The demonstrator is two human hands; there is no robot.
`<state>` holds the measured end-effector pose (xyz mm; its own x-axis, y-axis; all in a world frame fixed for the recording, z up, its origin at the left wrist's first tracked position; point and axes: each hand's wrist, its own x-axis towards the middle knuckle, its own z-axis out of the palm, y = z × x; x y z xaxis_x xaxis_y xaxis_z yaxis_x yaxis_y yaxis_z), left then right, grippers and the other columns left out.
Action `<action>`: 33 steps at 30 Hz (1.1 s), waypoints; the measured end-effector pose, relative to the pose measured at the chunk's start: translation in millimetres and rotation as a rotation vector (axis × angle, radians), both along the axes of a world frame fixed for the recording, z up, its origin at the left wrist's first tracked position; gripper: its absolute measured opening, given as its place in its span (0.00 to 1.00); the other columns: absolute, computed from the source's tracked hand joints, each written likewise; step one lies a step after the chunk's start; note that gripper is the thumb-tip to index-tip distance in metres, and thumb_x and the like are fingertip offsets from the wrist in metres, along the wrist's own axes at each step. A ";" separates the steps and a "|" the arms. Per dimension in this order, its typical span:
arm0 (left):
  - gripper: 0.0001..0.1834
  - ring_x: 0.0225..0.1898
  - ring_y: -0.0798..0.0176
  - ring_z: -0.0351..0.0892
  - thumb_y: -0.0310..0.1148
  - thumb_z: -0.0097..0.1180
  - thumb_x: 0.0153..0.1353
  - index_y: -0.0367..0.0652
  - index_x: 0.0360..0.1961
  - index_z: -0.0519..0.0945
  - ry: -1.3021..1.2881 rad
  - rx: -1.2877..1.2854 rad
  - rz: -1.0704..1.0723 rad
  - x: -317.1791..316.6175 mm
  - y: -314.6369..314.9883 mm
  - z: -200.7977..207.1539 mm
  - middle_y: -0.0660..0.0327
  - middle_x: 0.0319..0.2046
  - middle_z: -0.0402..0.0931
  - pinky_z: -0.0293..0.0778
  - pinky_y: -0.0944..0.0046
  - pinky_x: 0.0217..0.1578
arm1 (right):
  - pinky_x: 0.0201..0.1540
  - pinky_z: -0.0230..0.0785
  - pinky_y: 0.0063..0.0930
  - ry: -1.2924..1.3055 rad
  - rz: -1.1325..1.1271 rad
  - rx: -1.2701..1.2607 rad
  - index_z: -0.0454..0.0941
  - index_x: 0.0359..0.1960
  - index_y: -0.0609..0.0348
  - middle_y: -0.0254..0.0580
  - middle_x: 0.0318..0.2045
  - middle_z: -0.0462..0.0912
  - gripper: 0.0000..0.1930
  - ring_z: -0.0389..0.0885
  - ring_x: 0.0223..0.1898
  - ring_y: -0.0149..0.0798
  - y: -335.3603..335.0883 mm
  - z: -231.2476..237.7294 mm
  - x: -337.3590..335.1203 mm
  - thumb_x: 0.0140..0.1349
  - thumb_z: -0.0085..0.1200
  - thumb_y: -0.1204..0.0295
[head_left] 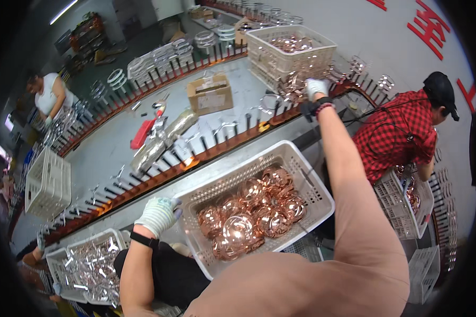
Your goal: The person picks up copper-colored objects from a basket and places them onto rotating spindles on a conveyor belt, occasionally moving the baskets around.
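Note:
My left hand [158,215], in a striped white glove, is at the left rim of a white plastic basket [232,182], fingers curled against its edge. Inside that basket lie several shiny copper-coloured rounded metal parts [239,228]. Stretched far forward is my right hand [317,88], also gloved, beside a cluster of copper-coloured metal pieces [292,87] at the conveyor. Its fingers are blurred and partly hidden, so whether it grips a piece does not show. Behind that cluster, a taller white basket [259,55] holds more copper-coloured pieces.
A conveyor [217,150] with dark upright pegs loops round the grey table. On the table are a cardboard box [210,95], a red tool [143,133] and wrapped bundles [164,140]. Silver parts fill a basket [92,269] at lower left. A person in a checked shirt [394,132] works at right.

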<state>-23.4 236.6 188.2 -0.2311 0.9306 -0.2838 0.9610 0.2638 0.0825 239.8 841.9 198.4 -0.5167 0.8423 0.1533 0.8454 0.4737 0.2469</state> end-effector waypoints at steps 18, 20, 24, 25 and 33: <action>0.16 0.43 0.44 0.83 0.37 0.58 0.63 0.40 0.49 0.83 -0.062 -0.004 -0.068 1.8 55.0 -11.2 0.46 0.39 0.84 0.77 0.50 0.48 | 0.53 0.74 0.41 1.254 0.352 0.015 0.81 0.47 0.58 0.51 0.45 0.84 0.14 0.82 0.48 0.53 -151.6 -28.5 -44.8 0.60 0.52 0.77; 0.17 0.45 0.44 0.83 0.38 0.57 0.63 0.41 0.49 0.83 -0.058 -0.025 -0.051 5.5 62.1 -16.3 0.46 0.41 0.84 0.76 0.50 0.49 | 0.52 0.75 0.39 1.335 0.379 -0.029 0.82 0.47 0.58 0.52 0.43 0.84 0.14 0.83 0.46 0.53 -153.6 -46.4 -33.8 0.60 0.52 0.78; 0.17 0.47 0.44 0.81 0.39 0.57 0.63 0.42 0.49 0.83 -0.070 -0.036 -0.001 7.8 59.2 -16.1 0.46 0.42 0.83 0.74 0.49 0.51 | 0.50 0.75 0.34 1.308 0.372 -0.233 0.82 0.45 0.61 0.52 0.42 0.85 0.11 0.84 0.44 0.50 -160.9 -68.3 -16.5 0.63 0.53 0.75; 0.17 0.47 0.45 0.81 0.39 0.56 0.63 0.42 0.49 0.83 -0.077 -0.041 0.011 7.1 58.0 -14.1 0.46 0.42 0.83 0.74 0.49 0.52 | 0.48 0.75 0.33 1.198 0.354 -0.233 0.82 0.47 0.61 0.48 0.41 0.86 0.11 0.85 0.43 0.43 -158.3 -68.8 -4.9 0.64 0.52 0.75; 0.16 0.42 0.47 0.82 0.40 0.58 0.61 0.45 0.47 0.84 0.001 0.065 -0.054 -3.6 30.4 -16.4 0.50 0.39 0.84 0.74 0.50 0.47 | 0.37 0.74 0.27 1.576 -0.109 -0.403 0.81 0.50 0.62 0.42 0.36 0.87 0.16 0.82 0.34 0.34 -98.8 -75.8 40.4 0.68 0.44 0.72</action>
<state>-27.0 267.0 171.8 -0.1802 0.9582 -0.2224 0.9738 0.2057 0.0972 280.2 743.1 122.6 -0.0092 0.9764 0.2157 0.1588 0.2144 -0.9638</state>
